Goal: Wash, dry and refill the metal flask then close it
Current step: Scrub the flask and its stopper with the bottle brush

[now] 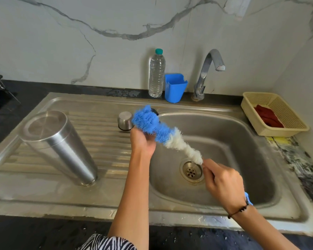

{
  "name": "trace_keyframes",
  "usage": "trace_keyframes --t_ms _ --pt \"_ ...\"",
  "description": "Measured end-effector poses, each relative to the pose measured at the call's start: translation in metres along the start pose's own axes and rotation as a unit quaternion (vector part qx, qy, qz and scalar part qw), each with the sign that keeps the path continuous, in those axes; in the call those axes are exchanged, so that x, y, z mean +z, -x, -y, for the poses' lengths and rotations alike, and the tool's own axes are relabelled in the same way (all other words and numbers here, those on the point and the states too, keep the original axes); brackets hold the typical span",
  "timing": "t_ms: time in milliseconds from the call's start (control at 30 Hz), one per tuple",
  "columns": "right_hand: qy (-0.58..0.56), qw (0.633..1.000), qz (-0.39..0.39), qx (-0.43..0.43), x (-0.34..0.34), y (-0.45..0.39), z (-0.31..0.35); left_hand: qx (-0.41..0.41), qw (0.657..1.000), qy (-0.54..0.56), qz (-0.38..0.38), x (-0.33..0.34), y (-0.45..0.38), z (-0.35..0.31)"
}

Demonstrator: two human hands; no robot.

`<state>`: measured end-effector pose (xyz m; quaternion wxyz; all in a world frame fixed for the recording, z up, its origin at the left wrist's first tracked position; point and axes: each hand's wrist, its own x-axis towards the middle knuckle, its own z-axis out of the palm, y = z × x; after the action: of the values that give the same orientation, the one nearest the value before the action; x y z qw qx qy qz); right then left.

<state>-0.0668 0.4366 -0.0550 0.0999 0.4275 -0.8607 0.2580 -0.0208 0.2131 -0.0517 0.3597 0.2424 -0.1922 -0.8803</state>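
The metal flask (59,145) stands upside down on the ribbed drainboard at the left. Its small steel cap (125,120) sits inverted near the basin's upper left corner. A long bottle brush (163,132) with blue and white bristles stretches over the basin. My left hand (142,141) grips the blue bristle end from below. My right hand (224,183) holds the brush's handle just past the white bristles, above the drain; the blue handle tip pokes out behind my wrist.
A steel sink basin (251,159) with drain (191,171) lies under my hands. Behind it stand a water bottle (156,74), a blue holder (174,88) and the tap (209,69). A cream basket (275,114) with a red cloth sits at the right.
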Motion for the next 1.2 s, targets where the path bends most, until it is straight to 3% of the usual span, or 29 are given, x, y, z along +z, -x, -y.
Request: trace_keyframes --t_ms 200,500,767,1200 --pt "-0.002 0.998 -0.033 0.054 0.011 -0.001 -0.007 0.028 0.999 0.041 -0.02 -0.002 0.0 0.001" --pt "0.011 0.999 -0.035 0.01 0.01 -0.009 -0.01 0.018 0.998 0.063 -0.021 0.001 -0.002 0.0" --pt "0.002 0.999 -0.026 0.021 0.009 -0.011 -0.015 0.007 0.998 0.036 0.05 0.002 -0.006 0.002" --pt "-0.004 0.999 -0.011 0.033 0.004 -0.009 -0.017 0.004 0.999 0.036 0.015 -0.002 -0.005 0.001"
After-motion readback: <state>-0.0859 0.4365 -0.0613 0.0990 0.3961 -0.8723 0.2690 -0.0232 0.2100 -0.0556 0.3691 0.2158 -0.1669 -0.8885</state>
